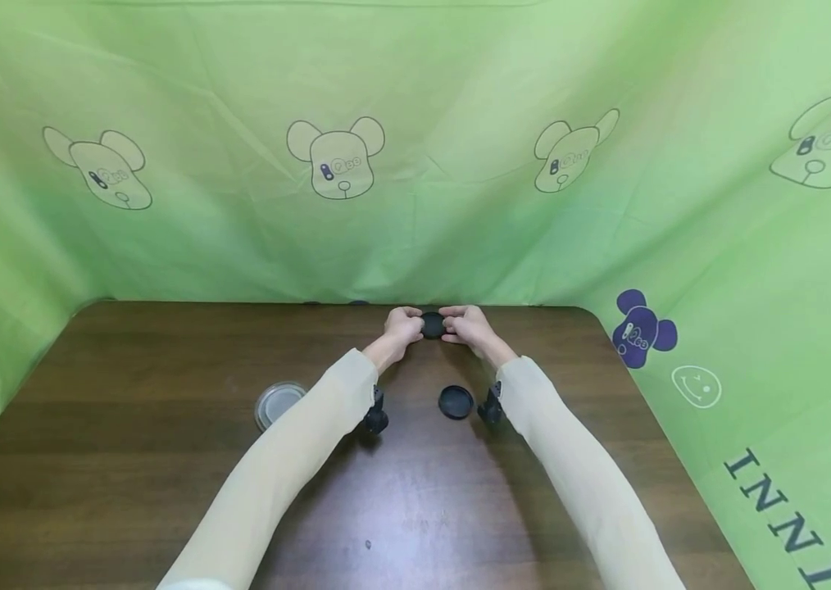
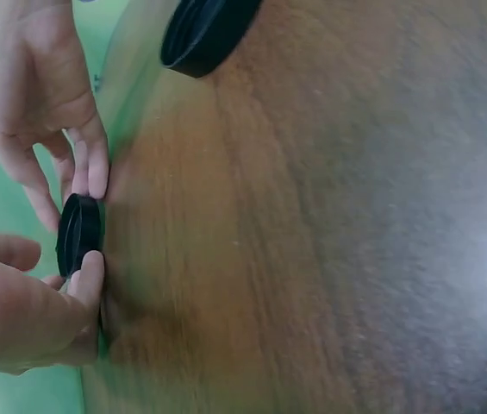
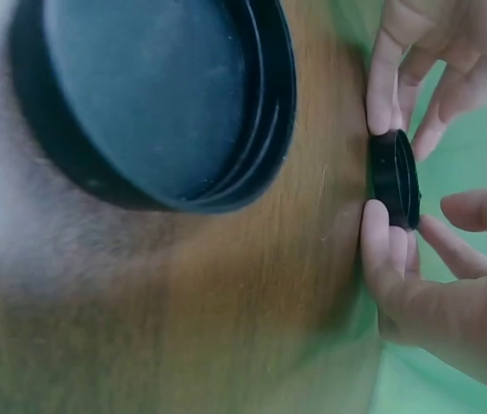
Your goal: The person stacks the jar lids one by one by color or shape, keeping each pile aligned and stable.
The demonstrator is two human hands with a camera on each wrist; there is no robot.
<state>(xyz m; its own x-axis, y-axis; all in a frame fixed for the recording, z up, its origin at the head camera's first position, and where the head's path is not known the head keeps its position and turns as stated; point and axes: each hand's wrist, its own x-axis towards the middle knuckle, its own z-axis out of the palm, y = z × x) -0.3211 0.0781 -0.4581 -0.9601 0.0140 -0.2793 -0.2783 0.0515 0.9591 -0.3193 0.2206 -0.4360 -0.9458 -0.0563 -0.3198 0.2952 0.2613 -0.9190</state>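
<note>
At the far edge of the table, a round black lid (image 1: 433,325) sits between my two hands. My left hand (image 1: 402,328) grips its left side, and my right hand (image 1: 469,326) grips the right side. In the left wrist view, the fingers of both hands meet the rim of this lid (image 2: 81,233), which stands tilted on edge toward the camera. The right wrist view shows the same lid (image 3: 396,179) pinched from both sides. A second black lid (image 1: 456,401) lies nearer, its hollow side up, beside the right wrist.
A round grey, clear-rimmed lid or dish (image 1: 279,403) lies left, partly behind the left sleeve. The brown wooden table (image 1: 165,492) ends against a green printed curtain (image 1: 415,229). Black wrist cameras (image 1: 376,416) hang under both forearms.
</note>
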